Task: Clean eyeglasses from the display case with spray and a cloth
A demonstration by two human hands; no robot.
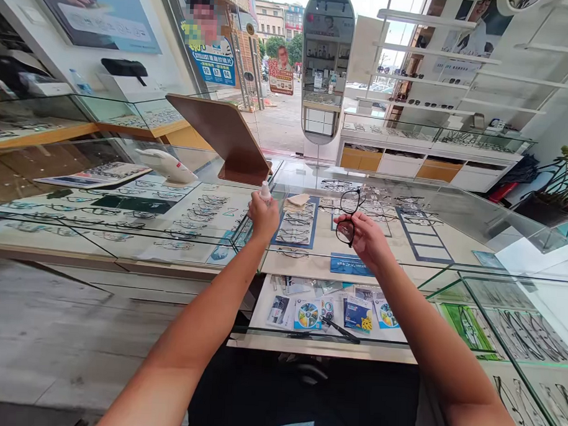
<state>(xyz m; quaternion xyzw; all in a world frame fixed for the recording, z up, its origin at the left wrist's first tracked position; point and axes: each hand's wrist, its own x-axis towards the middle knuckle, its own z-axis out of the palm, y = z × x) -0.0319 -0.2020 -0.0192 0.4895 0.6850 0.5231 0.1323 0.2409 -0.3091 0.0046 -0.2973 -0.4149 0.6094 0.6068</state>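
I am seated at a long glass display counter (125, 232) in an optician's shop, with rows of thin-rimmed spectacle frames laid out under its top. At far left on the glass rests a white, curved handheld device (167, 165), and just right of it stands a brown rectangular board (224, 133), tilted back on its base. My left hand (263, 217) reaches forward over the counter, closed in a fist around a small white plastic bottle (265, 190). Only the bottle's top shows above my fingers, so I can only guess that it is a spray bottle. Just right of that hand, a folded beige cloth (297, 201) lies on the glass. Behind it, across the shop, a tall oval mirror (326, 65) stands in front of the window. My right hand (366, 237) is half curled, thumb and fingers pinching a pair of black-rimmed glasses (349, 214). The glasses are held upright above the counter top, well apart from the bottle. On the lower shelf near my lap lie colourful printed leaflets (308, 314) and a black pen (341, 329). At far right, a green potted plant (567, 182) sits beside white wall shelves (457, 57).
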